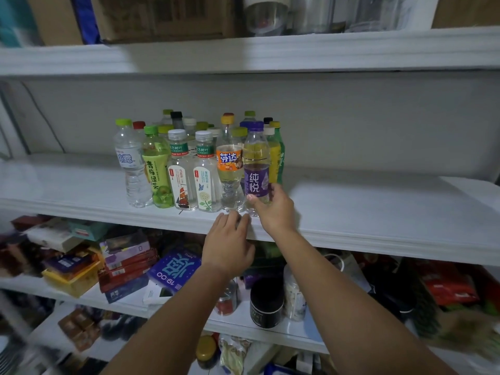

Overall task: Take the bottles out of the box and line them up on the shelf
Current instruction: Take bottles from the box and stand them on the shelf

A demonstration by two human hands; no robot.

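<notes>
Several plastic bottles stand in rows on the white shelf (pixel 378 212). At the right end of the front row is a clear bottle with a purple cap and purple label (pixel 255 158). My right hand (pixel 273 209) grips its lower part, thumb in front and fingers behind. Left of it stand an orange-label bottle (pixel 230 169), two white-cap tea bottles (pixel 205 174), a green tea bottle (pixel 158 171) and a water bottle (pixel 130 163). My left hand (pixel 230 244) rests on the shelf's front edge with straight fingers, below the orange-label bottle. The box is out of view.
Bare shelf surface lies right of the bottles and to their left. The shelf below holds stacked packets and boxes (pixel 108 261), a black jar (pixel 266 304) and clear jars. Above, another shelf (pixel 270 52) carries a cardboard carton and clear containers.
</notes>
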